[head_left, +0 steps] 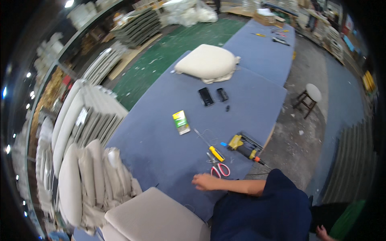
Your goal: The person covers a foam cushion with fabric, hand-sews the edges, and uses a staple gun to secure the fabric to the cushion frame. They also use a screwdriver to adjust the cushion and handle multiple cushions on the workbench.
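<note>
My left hand [204,181] rests on the blue-covered table [161,148], holding nothing, its fingers pointing left. Red-handled scissors [220,169] lie just right of it, apart from the fingers. A screwdriver with a yellow handle [214,151] lies beyond the scissors. A yellow and black power tool [245,147] sits at the table's right edge. My right hand [321,232] shows only partly at the lower right, beside my dark blue shirt; its fingers are unclear.
A green and yellow box [181,121], a black phone [206,96] and a small black case [222,94] lie mid-table. A beige cushion [207,62] lies farther back, another [157,217] close by. Stacked cushions [88,160] crowd the left. A stool [311,94] stands right.
</note>
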A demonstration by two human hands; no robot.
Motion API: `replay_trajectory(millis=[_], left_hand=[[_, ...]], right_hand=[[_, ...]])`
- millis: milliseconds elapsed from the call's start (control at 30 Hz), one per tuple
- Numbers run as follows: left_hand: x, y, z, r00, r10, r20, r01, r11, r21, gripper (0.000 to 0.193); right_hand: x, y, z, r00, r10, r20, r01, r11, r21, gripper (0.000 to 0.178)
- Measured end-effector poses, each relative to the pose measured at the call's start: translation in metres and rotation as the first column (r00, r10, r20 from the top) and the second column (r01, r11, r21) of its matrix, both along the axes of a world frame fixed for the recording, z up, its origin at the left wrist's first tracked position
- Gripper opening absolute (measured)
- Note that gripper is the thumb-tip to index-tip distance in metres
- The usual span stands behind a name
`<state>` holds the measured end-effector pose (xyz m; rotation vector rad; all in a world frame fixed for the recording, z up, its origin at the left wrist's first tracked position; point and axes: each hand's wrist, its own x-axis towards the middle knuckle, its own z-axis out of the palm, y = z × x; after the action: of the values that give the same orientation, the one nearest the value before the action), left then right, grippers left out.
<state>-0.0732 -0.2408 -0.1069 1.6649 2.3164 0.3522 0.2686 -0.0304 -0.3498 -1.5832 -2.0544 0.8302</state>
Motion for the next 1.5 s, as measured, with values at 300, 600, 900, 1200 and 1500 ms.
replay_trajectory(millis=[300, 600, 900, 1200, 1500], left_hand=[[0.033, 0.13, 0.073, 0.936, -0.003, 0.352, -0.055, 0.987, 0.154, 0.069], [0.002, 0.194, 0.099, 0.824, -0.148, 0.546, 0.169, 0.986, 0.013, 0.078], [-0.055, 0.242, 0.121, 0.753, -0.26, 0.604, 0.084, 0.949, 0.305, 0.064], [-0.043, 0.252, 0.096, 0.984, -0.055, 0.169, -0.012, 0.928, 0.373, 0.079], [0.0, 0.167, 0.074, 0.934, -0.303, 0.191, 0.146, 0.809, 0.57, 0.106]], right_hand=[[-0.075, -0.037, 0.027, 0.975, 0.118, -0.19, -0.182, 0.913, -0.364, 0.029], [-0.148, -0.042, -0.022, 0.735, -0.236, -0.636, -0.262, 0.765, -0.588, 0.027], [-0.217, -0.002, -0.066, 0.79, -0.101, -0.605, -0.423, 0.625, -0.657, 0.024], [-0.229, -0.035, -0.078, 0.144, -0.69, -0.709, -0.633, 0.487, -0.602, 0.069], [-0.163, -0.02, -0.035, 0.13, -0.649, -0.75, -0.434, 0.643, -0.631, 0.07]])
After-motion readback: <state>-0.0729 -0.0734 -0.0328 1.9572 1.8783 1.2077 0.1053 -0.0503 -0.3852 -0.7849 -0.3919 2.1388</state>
